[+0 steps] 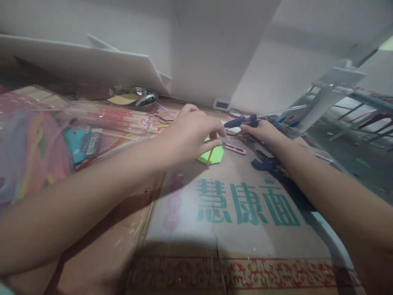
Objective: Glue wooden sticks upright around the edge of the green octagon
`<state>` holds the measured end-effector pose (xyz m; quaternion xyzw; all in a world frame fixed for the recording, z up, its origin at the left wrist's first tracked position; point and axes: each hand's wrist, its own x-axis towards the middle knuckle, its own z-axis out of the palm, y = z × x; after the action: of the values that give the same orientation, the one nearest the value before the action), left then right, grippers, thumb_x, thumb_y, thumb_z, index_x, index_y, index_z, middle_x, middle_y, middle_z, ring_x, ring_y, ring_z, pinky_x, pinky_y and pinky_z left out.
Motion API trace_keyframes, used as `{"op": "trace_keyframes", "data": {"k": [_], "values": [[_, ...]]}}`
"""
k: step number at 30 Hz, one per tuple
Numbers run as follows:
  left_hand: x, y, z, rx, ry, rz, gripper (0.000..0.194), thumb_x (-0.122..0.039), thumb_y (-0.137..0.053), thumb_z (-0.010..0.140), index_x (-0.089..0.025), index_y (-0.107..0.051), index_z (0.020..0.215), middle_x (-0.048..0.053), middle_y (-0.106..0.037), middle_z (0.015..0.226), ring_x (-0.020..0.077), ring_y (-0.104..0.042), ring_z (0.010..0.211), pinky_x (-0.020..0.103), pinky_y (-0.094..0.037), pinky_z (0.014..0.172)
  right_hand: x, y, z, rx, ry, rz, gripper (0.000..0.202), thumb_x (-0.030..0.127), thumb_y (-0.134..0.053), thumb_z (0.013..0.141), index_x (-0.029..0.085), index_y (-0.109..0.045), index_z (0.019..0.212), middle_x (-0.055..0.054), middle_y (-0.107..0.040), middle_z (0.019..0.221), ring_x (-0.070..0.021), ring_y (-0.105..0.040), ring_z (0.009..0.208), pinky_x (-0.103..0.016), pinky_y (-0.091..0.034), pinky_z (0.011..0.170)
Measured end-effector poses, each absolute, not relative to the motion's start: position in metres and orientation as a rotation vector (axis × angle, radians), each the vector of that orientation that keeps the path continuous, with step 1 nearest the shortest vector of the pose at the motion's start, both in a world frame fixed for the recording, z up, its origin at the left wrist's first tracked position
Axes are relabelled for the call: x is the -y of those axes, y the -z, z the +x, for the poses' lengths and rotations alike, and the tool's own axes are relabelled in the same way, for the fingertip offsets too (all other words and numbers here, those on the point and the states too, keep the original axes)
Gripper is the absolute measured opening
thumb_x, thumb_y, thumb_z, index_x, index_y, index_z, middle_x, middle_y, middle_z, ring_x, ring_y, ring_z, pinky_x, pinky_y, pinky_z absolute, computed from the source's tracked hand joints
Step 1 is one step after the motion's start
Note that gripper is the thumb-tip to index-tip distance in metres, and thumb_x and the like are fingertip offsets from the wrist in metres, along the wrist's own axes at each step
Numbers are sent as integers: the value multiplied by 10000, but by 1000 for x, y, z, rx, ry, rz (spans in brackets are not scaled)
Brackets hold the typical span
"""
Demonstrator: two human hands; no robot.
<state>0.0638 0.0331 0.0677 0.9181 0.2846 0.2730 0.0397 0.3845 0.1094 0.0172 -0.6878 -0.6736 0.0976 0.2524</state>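
My left hand hovers over a bright green many-sided piece, thumb and fingers bent with a gap between them. A thin orange strip crosses the green piece, its upper end hidden by my thumb. My right hand grips a dark blue glue gun, its nozzle pointing left toward my left hand. From its back end sticks out a clear glue stick. Between the hands lies a pink utility knife. Blue-handled pliers lie below my right hand.
Flattened cardboard with green characters covers the work surface. Bagged wooden sticks and pastel fuzzy strips lie at left. A small white display device stands by the wall. White boards lean at the back left.
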Motion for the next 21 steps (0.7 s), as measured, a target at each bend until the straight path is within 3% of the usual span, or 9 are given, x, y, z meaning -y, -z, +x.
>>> {"op": "trace_keyframes", "data": {"k": [3,9,12,15,18,21], "values": [[-34,-68,63,-879,-816,2807,154,-343,-626,933,-236,-734,956,9,-796,995,190,-653,912,395,-320,952,-99,-23,389,1880,-261,-1919,436,531,-645,878,175,-740,1112,-101,-796,959,-296,-736,882,-444,-569,826],[-37,-67,62,-907,-805,2824,171,-365,-621,942,-235,-731,956,12,-791,957,191,-650,874,398,-328,928,-41,-30,383,1998,52,-1933,697,589,-639,869,142,-584,1400,-224,-672,1335,-450,-625,1213,-594,-483,991],[-35,-68,64,-912,-779,2846,190,-374,-612,952,-231,-733,922,9,-784,929,192,-650,858,403,-335,943,-11,-32,362,2195,238,-1657,549,502,-568,931,139,-623,1339,-206,-649,1365,-412,-586,1281,-574,-446,1070],[-34,-77,60,-941,-810,2833,247,-424,-585,962,-228,-733,993,25,-782,977,206,-668,907,395,-368,951,5,-32,335,2313,63,-1461,428,449,-529,973,185,-652,1287,-154,-702,1285,-349,-646,1205,-536,-492,1044],[-41,-90,39,-1055,-857,2772,308,-450,-532,973,-232,-735,1048,38,-779,1015,203,-679,883,341,-434,825,3,-23,314,2449,-113,-1310,456,334,-488,991,202,-557,1423,-138,-614,1453,-318,-575,1337,-539,-448,1121],[-55,-94,8,-1270,-721,2761,262,-418,-560,936,-252,-758,980,19,-785,920,171,-636,723,315,-423,687,-8,-11,305,2524,-180,-1267,541,257,-506,961,203,-480,1498,-137,-521,1551,-307,-504,1419,-542,-411,1166]]}}
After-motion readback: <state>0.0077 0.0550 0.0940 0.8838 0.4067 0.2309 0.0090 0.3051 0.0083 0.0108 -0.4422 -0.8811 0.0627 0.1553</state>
